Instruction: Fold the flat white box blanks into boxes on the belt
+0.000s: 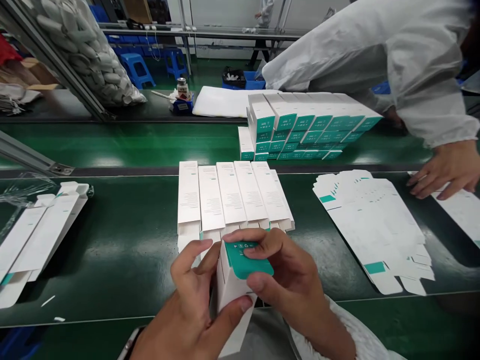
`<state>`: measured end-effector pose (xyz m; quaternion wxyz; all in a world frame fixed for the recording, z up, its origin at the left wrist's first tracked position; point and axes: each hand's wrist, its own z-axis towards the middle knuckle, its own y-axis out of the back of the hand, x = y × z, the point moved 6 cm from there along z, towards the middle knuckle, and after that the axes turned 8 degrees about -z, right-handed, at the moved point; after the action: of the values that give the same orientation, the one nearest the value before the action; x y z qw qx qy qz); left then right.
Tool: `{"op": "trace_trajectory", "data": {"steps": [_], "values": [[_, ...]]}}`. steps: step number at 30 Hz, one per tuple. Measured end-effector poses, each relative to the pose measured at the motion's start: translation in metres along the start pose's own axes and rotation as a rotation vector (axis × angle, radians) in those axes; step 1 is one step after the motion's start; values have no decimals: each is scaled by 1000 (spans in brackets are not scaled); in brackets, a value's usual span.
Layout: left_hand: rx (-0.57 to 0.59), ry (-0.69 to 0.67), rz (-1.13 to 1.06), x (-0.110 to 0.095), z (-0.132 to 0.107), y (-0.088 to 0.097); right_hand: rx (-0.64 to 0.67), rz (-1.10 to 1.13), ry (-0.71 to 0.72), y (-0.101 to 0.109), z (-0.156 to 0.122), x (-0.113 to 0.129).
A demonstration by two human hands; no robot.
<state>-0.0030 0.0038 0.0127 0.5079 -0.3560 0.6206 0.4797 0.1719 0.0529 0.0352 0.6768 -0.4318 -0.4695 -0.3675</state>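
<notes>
A white carton point(229, 287) with a green end flap point(249, 262) is tilted up in front of me, its green end towards my face. My left hand point(198, 300) grips its sides between thumb and fingers. My right hand point(292, 275) closes around the green end, with fingertips on the flap and the thumb at its near edge. Just beyond my hands, several white cartons point(230, 195) lie side by side on the dark green table. Their near ends show white flaps, partly hidden behind my fingers.
Finished-looking cartons with green ends form a stack point(300, 120) on the green belt point(150, 145). Flat carton blanks point(375, 225) lie at right; more folded blanks point(45, 235) at left. A co-worker's hand point(450, 170) rests on blanks at far right. A metal post point(67, 65) rises at left.
</notes>
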Motion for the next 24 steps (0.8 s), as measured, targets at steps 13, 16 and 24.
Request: {"op": "trace_trajectory", "data": {"steps": [13,16,24], "values": [[65,-109,-151,-11,14,-5,-80,-130,-74,6,8,9],[23,-83,-86,-6,12,-5,-1,-184,-46,8,9,15],[-163,-30,95,24,-2,5,156,-261,222,12,8,25]]}}
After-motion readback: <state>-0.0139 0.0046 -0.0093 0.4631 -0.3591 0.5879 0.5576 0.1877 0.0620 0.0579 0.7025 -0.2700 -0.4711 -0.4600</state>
